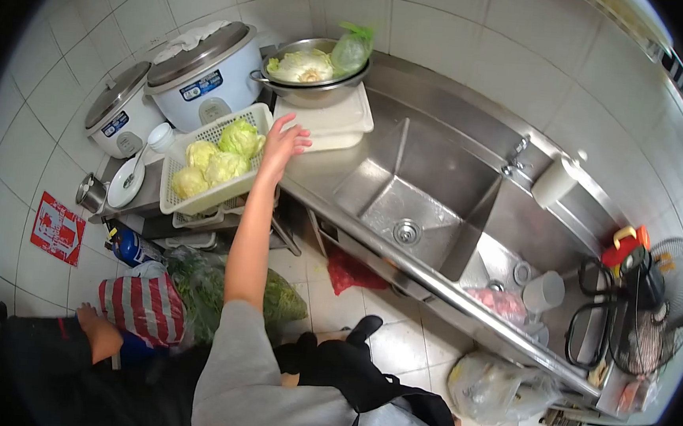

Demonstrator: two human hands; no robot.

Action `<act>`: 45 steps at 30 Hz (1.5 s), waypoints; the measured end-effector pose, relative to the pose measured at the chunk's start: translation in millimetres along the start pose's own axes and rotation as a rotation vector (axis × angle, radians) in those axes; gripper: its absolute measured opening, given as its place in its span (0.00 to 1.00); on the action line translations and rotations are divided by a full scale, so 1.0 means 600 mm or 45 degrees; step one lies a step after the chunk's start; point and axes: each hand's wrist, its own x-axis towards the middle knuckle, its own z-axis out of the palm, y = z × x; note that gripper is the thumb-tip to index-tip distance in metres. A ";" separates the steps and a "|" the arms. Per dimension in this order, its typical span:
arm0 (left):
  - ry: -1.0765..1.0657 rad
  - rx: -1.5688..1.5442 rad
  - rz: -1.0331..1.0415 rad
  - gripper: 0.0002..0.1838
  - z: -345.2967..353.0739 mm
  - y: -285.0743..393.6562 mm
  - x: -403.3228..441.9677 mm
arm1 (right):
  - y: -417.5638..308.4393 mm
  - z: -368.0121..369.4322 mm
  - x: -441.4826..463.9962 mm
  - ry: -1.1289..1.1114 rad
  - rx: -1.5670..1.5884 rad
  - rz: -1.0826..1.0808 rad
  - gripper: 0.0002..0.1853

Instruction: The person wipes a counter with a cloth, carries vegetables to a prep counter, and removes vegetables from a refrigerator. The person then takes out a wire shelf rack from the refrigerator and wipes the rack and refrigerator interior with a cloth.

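My left grip (285, 142) is open near the basket (209, 199), whose cabbages (226, 168) seem firm with fragile leaves, better cupped around sides, while my right grip I cannot see.

Faucet (514, 155) overhangs the open left basin (430, 195); the right basin (504, 260) seems cluttered, though distorted.

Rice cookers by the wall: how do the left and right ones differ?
Size: the left rice cooker is smaller; the right rice cooker is clearly bigger.
Lid top: the left rice cooker's is uncovered, with its knob showing; the right rice cooker's has a white cloth lying on it.
Shared: pale body, metal-looking lid in place, blue label on the front.
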 end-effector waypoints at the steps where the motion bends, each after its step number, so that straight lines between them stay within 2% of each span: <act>1: 0.014 0.048 0.050 0.26 0.006 0.006 0.057 | 0.013 0.008 0.022 -0.004 0.062 0.095 0.13; 3: 0.036 0.082 0.091 0.27 0.021 0.014 0.147 | 0.126 -0.008 0.145 -0.103 -0.016 -0.045 0.23; 5: 0.040 0.285 -0.096 0.32 0.034 0.023 0.222 | 0.109 -0.016 0.149 -0.070 -0.029 -0.043 0.21; 7: 0.042 0.319 -0.130 0.33 0.040 0.020 0.285 | 0.085 -0.012 0.128 -0.090 0.187 -0.080 0.20; 8: 0.038 0.363 -0.178 0.35 0.042 0.015 0.310 | 0.091 -0.014 0.137 -0.082 0.342 0.020 0.20; 9: 0.045 0.357 -0.176 0.35 0.042 0.013 0.332 | 0.098 -0.021 0.150 -0.080 0.336 0.014 0.20; 11: 0.159 0.402 -0.178 0.36 0.042 0.008 0.364 | 0.139 -0.043 0.173 -0.260 0.313 -0.056 0.20; 12: 0.205 0.395 -0.164 0.36 0.041 0.006 0.376 | 0.185 -0.051 0.205 -0.553 0.522 -0.325 0.25; 13: 0.210 0.397 -0.163 0.36 0.037 -0.002 0.393 | 0.133 -0.053 0.179 -0.317 0.314 -0.136 0.24; 16: 0.076 0.428 -0.380 0.36 0.020 -0.023 0.429 | 0.014 -0.032 0.162 -0.173 0.128 -0.022 0.24; 17: 0.085 0.429 -0.386 0.36 0.019 -0.028 0.433 | -0.023 -0.026 0.166 -0.161 0.082 -0.031 0.24; 19: 0.237 0.743 -0.183 0.32 0.024 -0.038 0.439 | -0.088 -0.015 0.180 -0.161 -0.003 -0.066 0.23; 21: 0.177 0.786 -0.277 0.32 0.027 -0.041 0.425 | -0.154 -0.007 0.186 -0.155 -0.089 -0.107 0.23; 23: 0.203 1.139 -0.161 0.31 0.024 -0.036 0.436 | -0.237 0.013 0.175 -0.162 -0.148 -0.156 0.22; 28: 0.225 1.156 -0.205 0.29 0.019 -0.032 0.437 | -0.389 0.050 0.147 -0.221 -0.253 -0.306 0.21; 31: 0.147 1.256 -0.220 0.28 0.024 -0.027 0.439 | -0.445 0.067 0.134 -0.257 -0.299 -0.373 0.20; 33: 0.323 1.513 0.138 0.27 0.033 -0.045 0.459 | -0.469 0.074 0.127 -0.273 -0.326 -0.405 0.20; 35: 0.270 1.281 0.294 0.29 0.070 -0.031 0.466 | -0.489 0.080 0.121 -0.285 -0.346 -0.428 0.20; 36: 0.236 1.134 0.276 0.35 0.094 -0.023 0.469 | -0.497 0.083 0.118 -0.291 -0.355 -0.432 0.19; 37: 0.241 1.127 0.295 0.35 0.119 -0.024 0.478 | -0.502 0.084 0.115 -0.295 -0.362 -0.438 0.19; 39: 0.390 0.973 0.523 0.41 0.163 -0.043 0.504 | -0.508 0.084 0.111 -0.298 -0.375 -0.434 0.19; 40: 0.386 0.958 0.546 0.41 0.175 -0.050 0.514 | -0.512 0.086 0.110 -0.298 -0.379 -0.427 0.19; 42: 0.605 1.339 0.411 0.46 0.204 -0.062 0.533 | -0.517 0.087 0.110 -0.289 -0.383 -0.406 0.18; 43: 0.593 1.324 0.427 0.46 0.211 -0.061 0.548 | -0.518 0.086 0.110 -0.283 -0.384 -0.391 0.18; 45: 0.411 1.084 0.247 0.40 0.202 -0.068 0.568 | -0.523 0.083 0.104 -0.265 -0.383 -0.377 0.18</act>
